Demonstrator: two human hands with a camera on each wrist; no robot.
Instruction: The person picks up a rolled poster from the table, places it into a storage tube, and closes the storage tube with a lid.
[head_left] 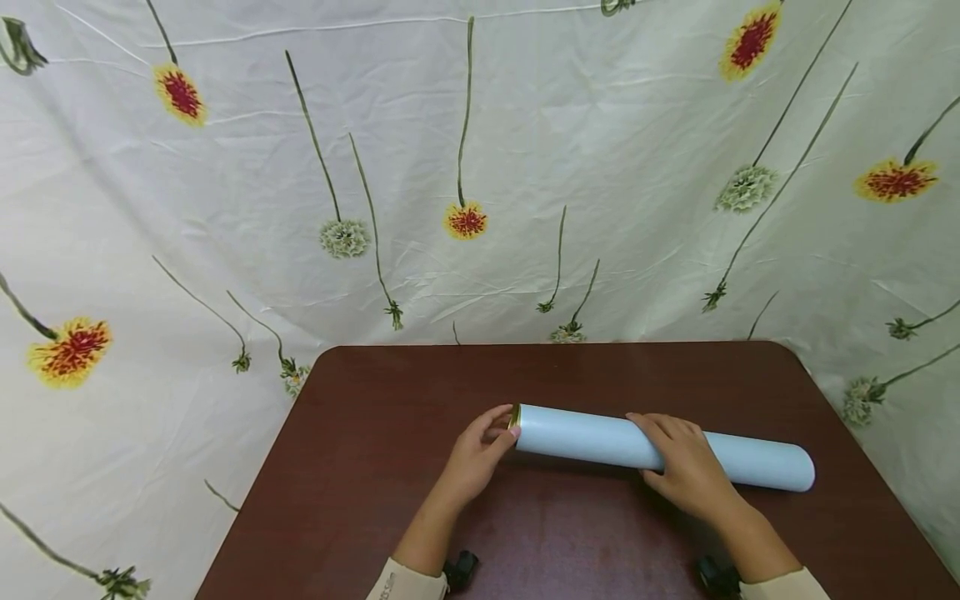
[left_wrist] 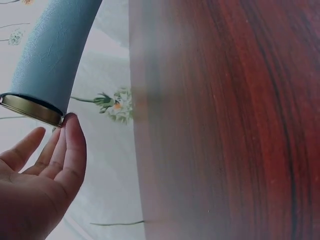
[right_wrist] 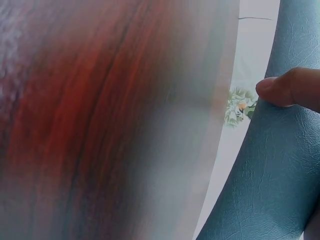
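Observation:
A long pale-blue tube [head_left: 585, 435] with leathery texture lies slantwise above the brown table, its left end fitted with a gold-coloured metal cap [left_wrist: 32, 110]. My right hand [head_left: 686, 462] grips the tube near its middle, fingers over the top and thumb on the near side. One digit of that hand shows against the tube [right_wrist: 265, 165] in the right wrist view. At the capped end is my left hand [head_left: 476, 458], with a fingertip touching the rim. In the left wrist view the left hand [left_wrist: 45, 180] has its digits spread and only loosely bent, one short of the cap.
The dark wooden table [head_left: 375, 500] has rounded far corners. A white cloth [head_left: 525, 167] printed with flowers hangs behind it and at both sides. Dark wrist devices [head_left: 461, 571] sit at the cuffs of light sleeves [head_left: 408, 582].

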